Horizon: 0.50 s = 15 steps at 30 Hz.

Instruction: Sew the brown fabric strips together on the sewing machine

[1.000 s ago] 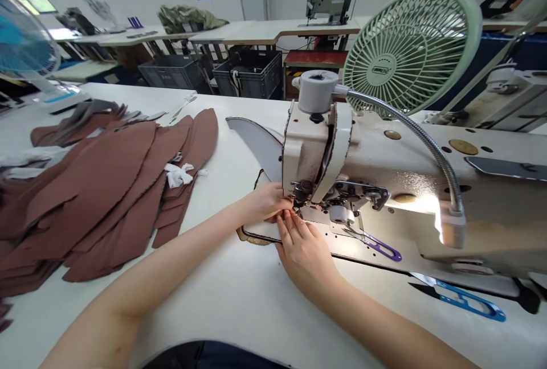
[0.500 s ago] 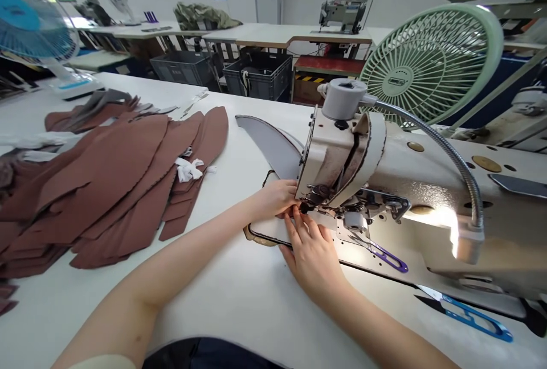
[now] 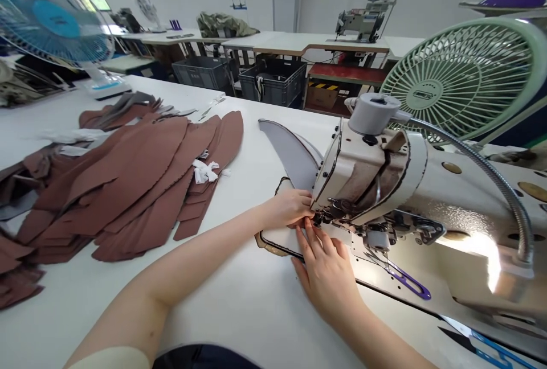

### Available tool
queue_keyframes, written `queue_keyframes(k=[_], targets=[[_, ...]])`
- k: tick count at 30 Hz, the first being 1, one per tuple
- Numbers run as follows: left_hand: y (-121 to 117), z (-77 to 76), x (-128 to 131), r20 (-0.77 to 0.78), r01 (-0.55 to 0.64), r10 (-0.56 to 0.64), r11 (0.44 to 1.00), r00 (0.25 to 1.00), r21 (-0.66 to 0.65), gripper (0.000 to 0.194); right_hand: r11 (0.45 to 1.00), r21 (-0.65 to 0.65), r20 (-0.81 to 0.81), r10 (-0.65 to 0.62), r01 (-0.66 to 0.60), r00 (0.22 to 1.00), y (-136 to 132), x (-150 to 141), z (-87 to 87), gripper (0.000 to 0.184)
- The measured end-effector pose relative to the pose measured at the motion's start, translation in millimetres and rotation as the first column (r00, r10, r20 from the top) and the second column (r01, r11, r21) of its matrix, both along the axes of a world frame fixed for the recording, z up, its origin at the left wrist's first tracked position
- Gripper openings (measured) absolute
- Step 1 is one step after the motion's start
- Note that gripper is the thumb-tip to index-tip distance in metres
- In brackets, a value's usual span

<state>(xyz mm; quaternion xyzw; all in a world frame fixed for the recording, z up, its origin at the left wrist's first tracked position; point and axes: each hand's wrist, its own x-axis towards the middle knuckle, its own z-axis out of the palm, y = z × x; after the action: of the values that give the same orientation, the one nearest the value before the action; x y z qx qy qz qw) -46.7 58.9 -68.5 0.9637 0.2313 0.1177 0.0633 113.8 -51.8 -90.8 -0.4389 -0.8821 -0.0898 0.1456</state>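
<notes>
My left hand (image 3: pixel 288 208) is closed beside the needle area of the sewing machine (image 3: pixel 354 164), its fingers curled at the near end of a curved grey fabric piece (image 3: pixel 287 148). Behind it, that piece stretches back over the white table. My right hand (image 3: pixel 328 266) lies palm down on the machine bed with its fingers stretched out. Its fingertips reach a small brown edge of fabric close to the presser foot. The machine head and my fingers hide most of the stitching spot.
Brown fabric pieces (image 3: pixel 141 181) lie piled at left, with white scraps (image 3: pixel 205 171) on them. Purple thread snips (image 3: pixel 408 282) rest on the machine bed; blue snips (image 3: pixel 482 343) lie at lower right. A green fan (image 3: pixel 453 81) stands behind the machine, a blue fan (image 3: pixel 60 21) at far left.
The camera view has turned a little left, so everything sits further right in the picture. Both hands keep nearly the same places at the machine.
</notes>
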Motion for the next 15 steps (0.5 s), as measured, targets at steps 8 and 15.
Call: queue_keyframes(k=[8, 15], targets=[[-1, -2.8, 3, 0.038, -0.315, 0.313, 0.947, 0.949, 0.055, 0.02, 0.983, 0.086, -0.229, 0.179, -0.163, 0.957, 2, 4, 1.3, 0.03], [-23, 15.6, 0, -0.109, -0.37, 0.362, 0.927, 0.926, -0.061, 0.025, 0.943, 0.133, -0.312, 0.333, -0.306, 0.89, -3, 11, 10.6, 0.029]])
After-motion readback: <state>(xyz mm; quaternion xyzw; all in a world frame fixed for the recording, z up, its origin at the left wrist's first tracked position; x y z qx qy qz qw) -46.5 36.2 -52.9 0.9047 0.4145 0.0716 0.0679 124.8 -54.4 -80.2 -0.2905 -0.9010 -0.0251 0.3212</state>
